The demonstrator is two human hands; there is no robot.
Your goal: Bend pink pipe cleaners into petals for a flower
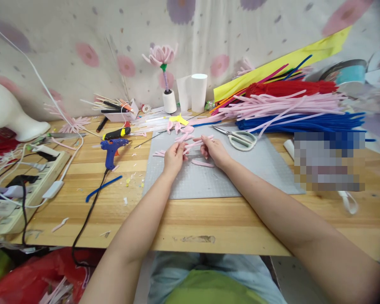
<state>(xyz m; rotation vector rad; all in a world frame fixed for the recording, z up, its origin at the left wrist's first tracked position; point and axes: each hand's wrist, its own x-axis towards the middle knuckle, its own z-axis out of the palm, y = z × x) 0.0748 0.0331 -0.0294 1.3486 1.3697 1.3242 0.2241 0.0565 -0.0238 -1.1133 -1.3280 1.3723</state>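
Head view: left hand [174, 157] and right hand [213, 150] both pinch pink pipe-cleaner petals [193, 143], mid-shaping; scissors [237, 138] at 2 o'clock.

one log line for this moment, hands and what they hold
left hand: pinching pink pipe cleaner pieces | right hand: on same pieces | surface: grey cutting mat | nearby: scissors

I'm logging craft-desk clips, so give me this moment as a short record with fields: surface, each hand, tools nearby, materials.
surface: grey cutting mat on a wooden table
left hand: left hand pinches a pink pipe-cleaner piece
right hand: right hand holds the same piece's other end
on mat: another pink loop by the right hand, scissors beyond it
left of mat: blue glue gun, power strip
materials: pink, red and blue pipe-cleaner bundles at back right
back: finished pink flower standing in a white spool
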